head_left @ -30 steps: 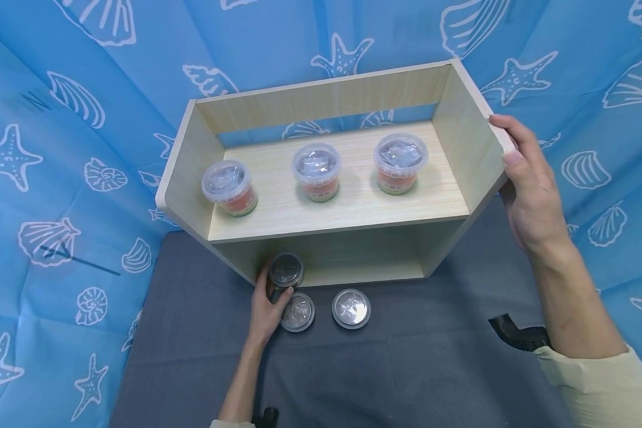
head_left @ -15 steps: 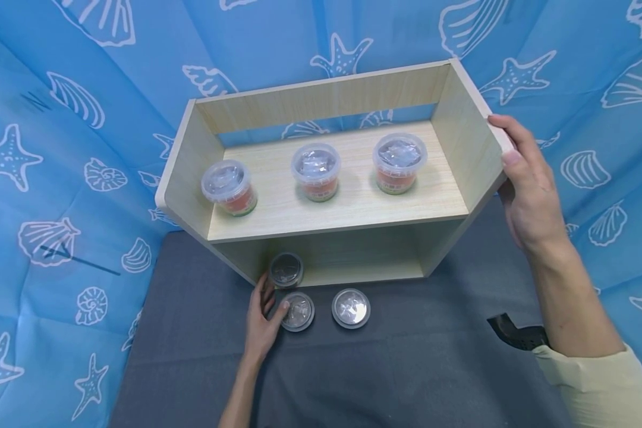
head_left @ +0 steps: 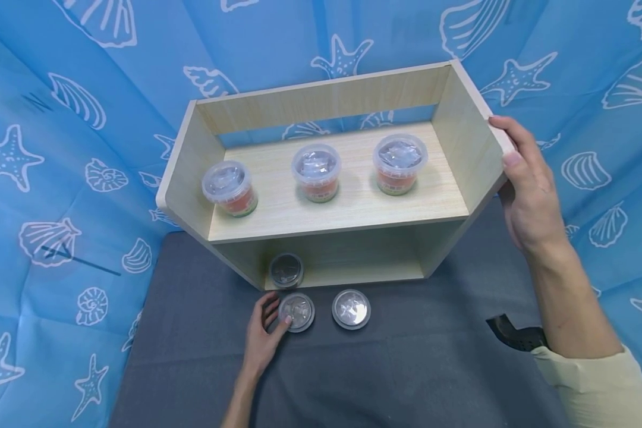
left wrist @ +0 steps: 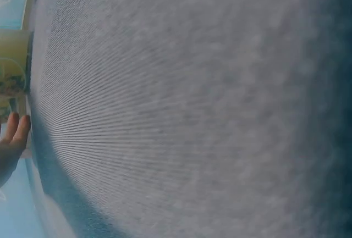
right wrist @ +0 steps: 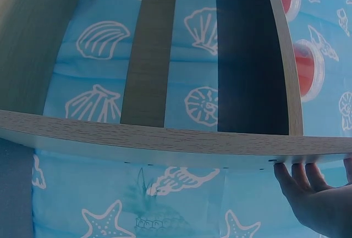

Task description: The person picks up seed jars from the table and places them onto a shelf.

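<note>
My right hand grips the front edge of the right side panel of a pale wooden two-tier shelf; its fingertips also show against the panel in the right wrist view. Just in front of the shelf, my left hand is beside a lidded plastic tub on the table, with its thumb at the lid's edge and its fingers loosely bent at the tub's left. Another tub stands at the left end of the lower tier. In the left wrist view, only part of my left hand shows.
Three clear-lidded tubs with red contents, left, middle and right, stand on the upper tier. One more tub sits on the dark tablecloth. A blue shell-patterned curtain surrounds the table.
My left hand has let go of the tub on the lower tier and moved back toward the nearer tub on the table. My right hand has stayed on the side panel.
</note>
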A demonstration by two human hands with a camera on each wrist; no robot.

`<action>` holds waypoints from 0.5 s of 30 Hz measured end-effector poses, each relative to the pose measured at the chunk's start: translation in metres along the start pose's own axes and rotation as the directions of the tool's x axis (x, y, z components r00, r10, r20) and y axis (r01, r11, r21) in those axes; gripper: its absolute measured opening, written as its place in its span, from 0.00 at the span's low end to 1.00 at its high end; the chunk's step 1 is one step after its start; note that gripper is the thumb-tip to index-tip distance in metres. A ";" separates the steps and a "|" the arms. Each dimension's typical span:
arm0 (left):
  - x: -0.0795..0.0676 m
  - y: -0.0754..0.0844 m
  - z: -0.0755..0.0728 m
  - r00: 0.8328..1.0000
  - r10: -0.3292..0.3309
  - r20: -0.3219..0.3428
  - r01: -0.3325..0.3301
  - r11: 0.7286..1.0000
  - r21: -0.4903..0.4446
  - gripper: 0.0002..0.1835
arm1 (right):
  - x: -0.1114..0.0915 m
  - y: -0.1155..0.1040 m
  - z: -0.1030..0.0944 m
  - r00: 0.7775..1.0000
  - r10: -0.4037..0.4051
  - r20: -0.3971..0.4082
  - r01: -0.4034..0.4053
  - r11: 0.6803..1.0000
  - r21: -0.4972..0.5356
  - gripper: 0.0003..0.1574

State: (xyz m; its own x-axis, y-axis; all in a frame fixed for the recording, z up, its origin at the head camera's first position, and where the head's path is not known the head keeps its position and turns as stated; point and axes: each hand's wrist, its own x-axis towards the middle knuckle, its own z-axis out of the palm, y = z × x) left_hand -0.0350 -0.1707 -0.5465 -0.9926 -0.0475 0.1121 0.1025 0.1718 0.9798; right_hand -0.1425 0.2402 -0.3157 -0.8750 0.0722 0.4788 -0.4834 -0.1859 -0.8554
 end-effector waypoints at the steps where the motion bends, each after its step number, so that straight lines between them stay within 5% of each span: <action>1: -0.001 -0.005 0.000 1.000 -0.002 0.003 0.002 1.000 0.000 0.36 | 0.000 0.000 0.000 1.000 -0.001 0.000 0.001 1.000 -0.001 0.29; 6: -0.004 -0.029 -0.002 1.000 -0.014 0.020 0.014 1.000 -0.008 0.39 | -0.001 0.000 0.000 1.000 0.000 0.006 0.000 1.000 -0.012 0.30; 15: -0.009 -0.004 -0.001 0.994 -0.040 0.105 0.038 0.999 0.017 0.41 | -0.001 0.000 0.001 1.000 -0.004 -0.001 0.004 1.000 -0.006 0.30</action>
State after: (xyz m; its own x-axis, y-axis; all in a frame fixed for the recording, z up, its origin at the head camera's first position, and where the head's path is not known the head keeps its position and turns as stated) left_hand -0.0267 -0.1716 -0.5510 -0.9973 0.0489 0.0553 0.0635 0.1868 0.9803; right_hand -0.1412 0.2395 -0.3161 -0.8728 0.0739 0.4824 -0.4875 -0.1795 -0.8545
